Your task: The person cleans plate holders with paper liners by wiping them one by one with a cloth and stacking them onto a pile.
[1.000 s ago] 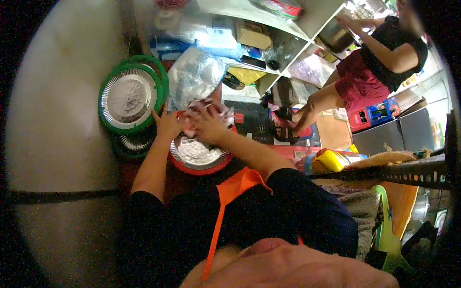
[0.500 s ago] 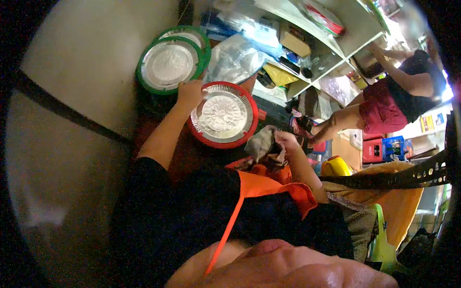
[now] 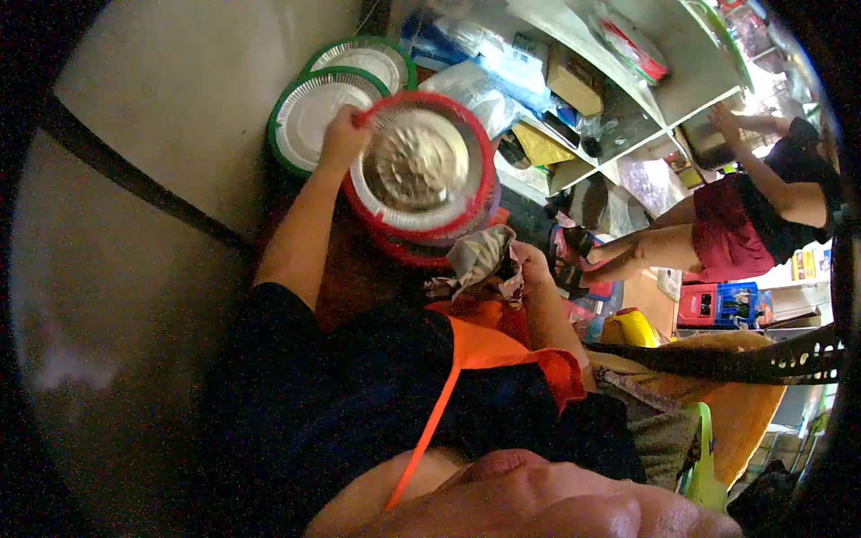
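Note:
My left hand [image 3: 345,142] grips the edge of a round silver plate [image 3: 421,166] with a red rim, raised and tilted. Under it shows the rim of another red plate [image 3: 404,249], mostly hidden. Two green-rimmed silver plates lie overlapping just beyond that hand, the nearer green plate [image 3: 314,117] partly over the farther green plate [image 3: 363,58]. A crumpled, patterned cloth [image 3: 484,255] is bunched in my right hand [image 3: 531,269], close to the lower right edge of the raised plate.
White shelves [image 3: 659,139] with boxes and bags stand at upper right. Another person [image 3: 740,202] reaches toward them. Clear plastic bags [image 3: 466,90] lie behind the plates. A yellow container [image 3: 630,329] and a blue-and-red crate [image 3: 717,305] are at right. A pale wall-like surface [image 3: 161,161] fills the left.
My left hand has lifted and tilted the red-rimmed plate, uncovering another red rim beneath. My right hand with the cloth has stayed near the plate's lower edge. The view has shifted slightly.

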Tool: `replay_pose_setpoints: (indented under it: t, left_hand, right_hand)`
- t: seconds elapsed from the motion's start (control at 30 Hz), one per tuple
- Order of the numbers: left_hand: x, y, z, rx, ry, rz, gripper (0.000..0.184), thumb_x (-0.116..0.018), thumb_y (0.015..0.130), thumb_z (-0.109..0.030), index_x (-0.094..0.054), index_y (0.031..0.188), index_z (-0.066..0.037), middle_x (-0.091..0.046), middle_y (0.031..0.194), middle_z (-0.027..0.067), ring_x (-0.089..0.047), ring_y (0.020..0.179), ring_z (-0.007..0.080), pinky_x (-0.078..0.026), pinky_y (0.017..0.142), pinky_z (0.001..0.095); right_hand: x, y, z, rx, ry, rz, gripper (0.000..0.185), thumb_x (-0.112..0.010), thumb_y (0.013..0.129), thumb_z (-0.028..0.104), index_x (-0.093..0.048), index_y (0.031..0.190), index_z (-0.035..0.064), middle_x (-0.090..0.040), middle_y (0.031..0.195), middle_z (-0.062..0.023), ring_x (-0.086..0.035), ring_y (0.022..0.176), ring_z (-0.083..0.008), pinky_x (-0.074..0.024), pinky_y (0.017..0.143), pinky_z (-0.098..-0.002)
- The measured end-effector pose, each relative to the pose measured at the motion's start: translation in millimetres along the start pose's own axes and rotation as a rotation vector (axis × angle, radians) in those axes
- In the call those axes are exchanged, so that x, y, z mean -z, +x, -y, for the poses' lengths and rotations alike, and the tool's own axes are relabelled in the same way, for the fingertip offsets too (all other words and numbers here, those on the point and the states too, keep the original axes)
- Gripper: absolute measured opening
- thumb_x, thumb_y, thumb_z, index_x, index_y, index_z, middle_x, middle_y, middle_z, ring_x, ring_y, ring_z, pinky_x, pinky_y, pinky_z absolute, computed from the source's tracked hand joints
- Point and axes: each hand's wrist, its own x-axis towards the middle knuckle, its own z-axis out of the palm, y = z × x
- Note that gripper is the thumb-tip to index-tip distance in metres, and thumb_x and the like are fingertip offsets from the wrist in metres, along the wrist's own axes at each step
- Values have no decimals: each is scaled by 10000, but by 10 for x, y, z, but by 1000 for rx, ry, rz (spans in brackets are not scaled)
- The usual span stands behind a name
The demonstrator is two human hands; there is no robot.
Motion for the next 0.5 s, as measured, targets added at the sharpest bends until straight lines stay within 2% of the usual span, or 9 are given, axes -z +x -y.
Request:
replay_pose_setpoints:
  t: [0.07, 0.13, 0.17, 0.27, 0.3, 0.33, 0.4, 0.47, 0.5]
  left_hand:
    - [30, 175, 739, 198, -41, -289, 311, -708, 690, -188, -582, 915, -15, -638, 835, 174, -618, 771, 343, -480, 712, 380]
    - [312, 56, 873, 395, 90, -393, 525, -715, 676, -199, -522, 1135, -33, -569, 1126, 190, -551, 1039, 320, -421, 871, 444]
    - [346, -30, 876, 397, 94, -390, 525, -715, 676, -199, -522, 1135, -33, -569, 1126, 190, -551, 1039, 320, -421, 871, 444]
    - [429, -293, 898, 362, 245, -486, 789, -728, 655, -259, -302, 1298, -97, -260, 1333, 176, -223, 1225, 364, -197, 938, 578]
    - [452, -375, 911, 352, 299, -513, 881, -733, 648, -279, -228, 1352, -118, -157, 1402, 171, -113, 1287, 378, -122, 960, 623]
    - [469, -432, 906, 341, 354, -538, 975, -737, 641, -299, -155, 1406, -140, -54, 1471, 166, -4, 1349, 393, -47, 982, 668]
    - [469, -441, 788, 295, 438, -455, 911, -713, 668, -319, -192, 1400, -161, -96, 1462, 172, -39, 1350, 381, -67, 986, 663]
    - [426, -391, 618, 184, 578, -307, 788, -665, 724, -359, -268, 1386, -204, -180, 1446, 185, -109, 1351, 356, -107, 992, 653]
    - [398, -401, 584, 190, 585, -303, 788, -665, 724, -359, -268, 1386, -204, -180, 1446, 185, -109, 1351, 356, -107, 992, 653]
  right_hand:
    - [-204, -151, 138, 119, -316, -143, 233, -529, 840, 195, -621, 910, -7, -631, 876, -60, -594, 804, -196, -460, 755, -348]
    - [-297, -189, 195, -38, -133, -170, 204, -545, 848, 209, -606, 885, 18, -619, 855, -54, -603, 736, -184, -487, 648, -322]
    - [-242, -52, 63, 19, 3, -162, 210, -530, 868, 236, -593, 867, 36, -606, 724, -53, -600, 603, -174, -482, 496, -287]
    - [-523, -141, 199, 84, -22, -279, 203, -509, 880, 238, -576, 848, 49, -581, 609, -54, -566, 484, -168, -444, 412, -279]
    - [-327, 18, 145, 216, 53, -70, 189, -497, 881, 233, -557, 838, 58, -557, 544, -54, -554, 459, -179, -449, 436, -285]
    - [-488, -30, 273, 178, 184, 66, 196, -487, 890, 263, -538, 849, 79, -574, 584, -48, -563, 493, -171, -440, 434, -283]
    - [-368, 260, 386, 374, 485, 285, 231, -464, 904, 288, -549, 877, 75, -589, 644, -46, -575, 542, -171, -454, 462, -284]
    - [-566, 259, 607, 429, 175, -146, 235, -451, 900, 274, -563, 882, 69, -597, 698, -48, -575, 566, -175, -463, 515, -282]
    - [-755, 265, 655, 502, 217, -261, 246, -437, 893, 264, -580, 892, 64, -610, 758, -69, -590, 613, -183, -472, 554, -282]
